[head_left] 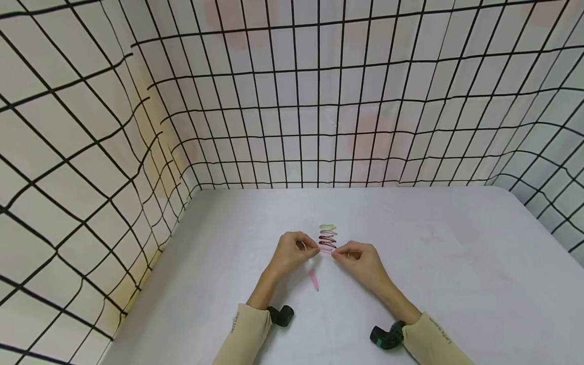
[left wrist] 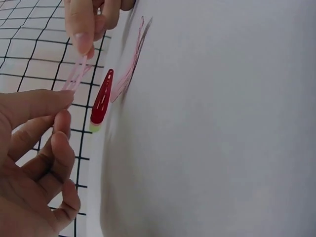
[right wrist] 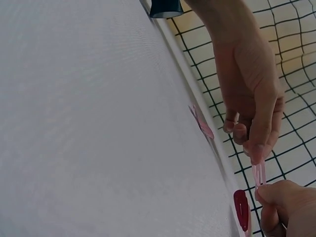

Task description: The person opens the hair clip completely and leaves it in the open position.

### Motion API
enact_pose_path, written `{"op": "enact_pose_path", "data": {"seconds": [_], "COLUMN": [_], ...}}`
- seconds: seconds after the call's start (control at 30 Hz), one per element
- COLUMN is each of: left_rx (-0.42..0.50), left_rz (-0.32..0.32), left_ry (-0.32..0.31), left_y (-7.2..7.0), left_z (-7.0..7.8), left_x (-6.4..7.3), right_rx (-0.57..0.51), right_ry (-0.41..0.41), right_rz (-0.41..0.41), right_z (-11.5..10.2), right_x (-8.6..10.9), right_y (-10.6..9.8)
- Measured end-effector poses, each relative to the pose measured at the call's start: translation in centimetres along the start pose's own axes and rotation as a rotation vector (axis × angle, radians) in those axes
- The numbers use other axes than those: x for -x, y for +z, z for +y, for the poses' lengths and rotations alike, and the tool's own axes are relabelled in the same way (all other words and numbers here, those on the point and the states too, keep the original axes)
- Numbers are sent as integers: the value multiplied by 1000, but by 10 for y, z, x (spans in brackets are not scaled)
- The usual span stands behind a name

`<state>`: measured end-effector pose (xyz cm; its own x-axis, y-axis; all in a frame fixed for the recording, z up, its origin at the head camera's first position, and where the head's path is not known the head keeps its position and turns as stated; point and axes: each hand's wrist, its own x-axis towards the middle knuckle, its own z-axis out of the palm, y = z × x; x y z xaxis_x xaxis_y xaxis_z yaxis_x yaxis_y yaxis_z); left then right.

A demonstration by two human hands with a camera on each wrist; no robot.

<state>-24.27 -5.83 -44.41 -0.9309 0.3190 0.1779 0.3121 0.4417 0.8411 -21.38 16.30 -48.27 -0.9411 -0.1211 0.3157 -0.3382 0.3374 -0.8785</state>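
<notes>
A light pink snap hair clip (head_left: 326,250) is stretched between both hands. My left hand (head_left: 293,249) pinches one end of it with thumb and forefinger, and my right hand (head_left: 360,261) pinches the other; the wrist views show the same pale clip (left wrist: 76,76). Just beyond it, hair clips lie in a column: two dark red clips (head_left: 327,244), a mauve clip (head_left: 328,232) and a green clip (head_left: 327,226) at the far end. A separate pink clip (head_left: 314,280) lies nearer me, below the left fingers. The red clip (right wrist: 241,210) partly hides the green one in the wrist views.
All the clips are on a white-covered table (head_left: 456,263). Black wire mesh (head_left: 319,109) rises along its back and both sides, with pale sheeting behind. A dark wrist-worn device sits on each forearm, the right one (head_left: 387,337) close over the table.
</notes>
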Motion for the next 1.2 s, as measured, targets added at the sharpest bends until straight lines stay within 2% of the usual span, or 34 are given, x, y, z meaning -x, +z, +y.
{"op": "enact_pose_path", "data": {"seconds": [0.3, 0.5, 0.83, 1.2], "left_rx": [-29, -52, -56, -75], "left_rz": [-16, -29, -49, -78], "left_ry": [-30, -57, -68, -136], "left_y": [0, 0, 4, 2], "left_z": [1, -3, -7, -5], "left_x": [-7, -11, -17, -24], "right_rx": [62, 79, 104, 136], "right_ry": [119, 168, 183, 194], "right_rz": [-2, -16, -10, 13], "right_z": [-1, 1, 2, 3], "right_x": [-6, -10, -13, -18], "right_y": [1, 2, 2, 4]}}
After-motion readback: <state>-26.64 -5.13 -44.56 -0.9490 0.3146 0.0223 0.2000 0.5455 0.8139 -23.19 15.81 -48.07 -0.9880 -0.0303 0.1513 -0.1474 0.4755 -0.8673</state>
